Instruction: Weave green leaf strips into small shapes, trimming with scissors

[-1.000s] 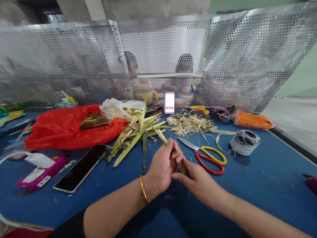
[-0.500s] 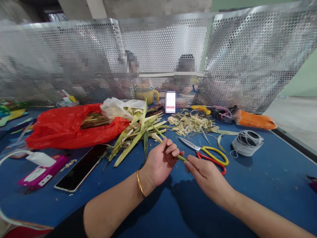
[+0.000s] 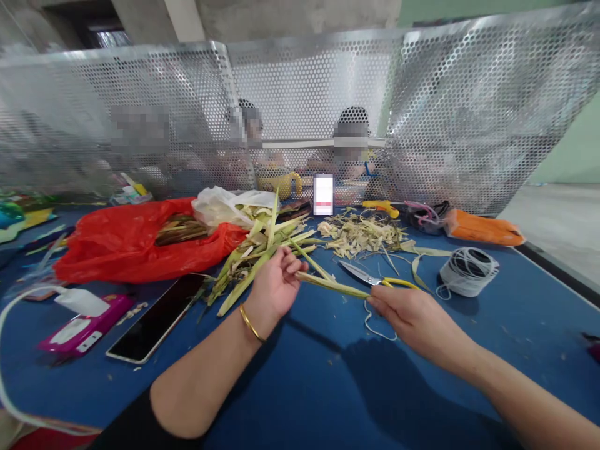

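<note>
A greenish-yellow strip of husk (image 3: pixel 335 286), like corn husk, stretches between my hands above the blue table. My left hand (image 3: pixel 279 284), with a gold bangle at its wrist, is closed with curled fingers at the strip's left end. The strip's right end is pinched in my right hand (image 3: pixel 412 315). A thin white string (image 3: pixel 375 330) hangs below that hand. Scissors (image 3: pixel 360 273) lie behind my right hand, which hides most of their handles. A second green strand slants up from the held strip toward the husk pile (image 3: pixel 248 275) beyond my left hand.
Husk scraps (image 3: pixel 363 232) are heaped at the back middle. A white string spool (image 3: pixel 469 272) and an orange packet (image 3: pixel 482 227) stand right. On the left lie a red plastic bag (image 3: pixel 112 240), a dark phone (image 3: pixel 154 322) and a purple power strip (image 3: pixel 89 325). Perforated metal panels (image 3: pixel 309 81) rise behind.
My hands have moved apart, the left one leftward and the right one rightward, and more of the husk strip shows between them. The white string has come into view below my right hand.
</note>
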Demonstrator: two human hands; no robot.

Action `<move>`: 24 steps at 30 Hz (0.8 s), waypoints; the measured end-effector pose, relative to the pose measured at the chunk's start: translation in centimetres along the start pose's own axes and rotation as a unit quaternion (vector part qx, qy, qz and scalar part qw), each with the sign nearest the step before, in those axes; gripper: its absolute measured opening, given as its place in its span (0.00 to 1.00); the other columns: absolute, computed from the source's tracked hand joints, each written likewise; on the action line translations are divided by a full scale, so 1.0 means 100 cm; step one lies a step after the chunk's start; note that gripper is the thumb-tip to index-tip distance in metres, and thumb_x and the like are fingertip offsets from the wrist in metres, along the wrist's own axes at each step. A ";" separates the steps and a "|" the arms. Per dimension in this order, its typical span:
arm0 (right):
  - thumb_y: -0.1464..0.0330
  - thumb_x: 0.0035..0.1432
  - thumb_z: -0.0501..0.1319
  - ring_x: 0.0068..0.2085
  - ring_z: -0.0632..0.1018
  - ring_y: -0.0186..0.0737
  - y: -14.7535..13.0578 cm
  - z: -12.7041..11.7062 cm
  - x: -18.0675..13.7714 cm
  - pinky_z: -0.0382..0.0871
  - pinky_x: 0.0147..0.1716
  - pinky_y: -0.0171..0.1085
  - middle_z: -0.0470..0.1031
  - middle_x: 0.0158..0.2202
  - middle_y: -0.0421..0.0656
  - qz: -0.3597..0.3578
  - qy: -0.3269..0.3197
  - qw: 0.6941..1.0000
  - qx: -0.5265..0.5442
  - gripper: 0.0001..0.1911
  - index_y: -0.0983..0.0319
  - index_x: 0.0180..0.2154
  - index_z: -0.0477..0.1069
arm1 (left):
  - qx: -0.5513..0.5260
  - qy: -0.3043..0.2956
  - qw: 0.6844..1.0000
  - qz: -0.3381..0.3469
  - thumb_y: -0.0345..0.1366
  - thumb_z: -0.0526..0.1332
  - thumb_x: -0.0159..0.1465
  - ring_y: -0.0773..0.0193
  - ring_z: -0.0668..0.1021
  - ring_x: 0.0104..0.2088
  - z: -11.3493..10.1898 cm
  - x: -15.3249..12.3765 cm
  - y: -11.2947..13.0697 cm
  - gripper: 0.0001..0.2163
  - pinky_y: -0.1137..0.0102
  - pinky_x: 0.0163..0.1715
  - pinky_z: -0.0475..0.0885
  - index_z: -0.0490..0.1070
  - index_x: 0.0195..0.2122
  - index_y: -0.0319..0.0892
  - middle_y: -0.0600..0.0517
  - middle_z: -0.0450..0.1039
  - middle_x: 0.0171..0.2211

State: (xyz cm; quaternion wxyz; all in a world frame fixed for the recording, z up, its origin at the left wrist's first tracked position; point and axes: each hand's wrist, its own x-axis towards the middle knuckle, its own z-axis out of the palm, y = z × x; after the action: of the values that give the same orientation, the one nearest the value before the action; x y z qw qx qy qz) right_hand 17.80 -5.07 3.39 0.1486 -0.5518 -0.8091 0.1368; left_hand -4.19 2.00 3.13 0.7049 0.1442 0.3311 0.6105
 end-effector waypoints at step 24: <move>0.60 0.66 0.47 0.23 0.69 0.36 0.041 -0.027 0.006 0.55 0.23 0.34 0.67 0.20 0.39 0.055 0.144 0.987 -0.050 0.18 0.59 0.26 0.63 | 0.665 -0.270 0.643 0.268 0.37 0.54 0.66 0.62 0.71 0.27 -0.012 -0.023 -0.031 0.12 0.72 0.29 0.55 0.72 0.27 0.46 0.53 0.71 0.24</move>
State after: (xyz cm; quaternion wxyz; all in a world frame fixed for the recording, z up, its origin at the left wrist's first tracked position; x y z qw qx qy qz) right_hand 22.16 -2.87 4.34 0.2277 -0.6162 -0.7536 0.0236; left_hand -2.62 -1.07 1.01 0.2830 0.8150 0.3893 0.3226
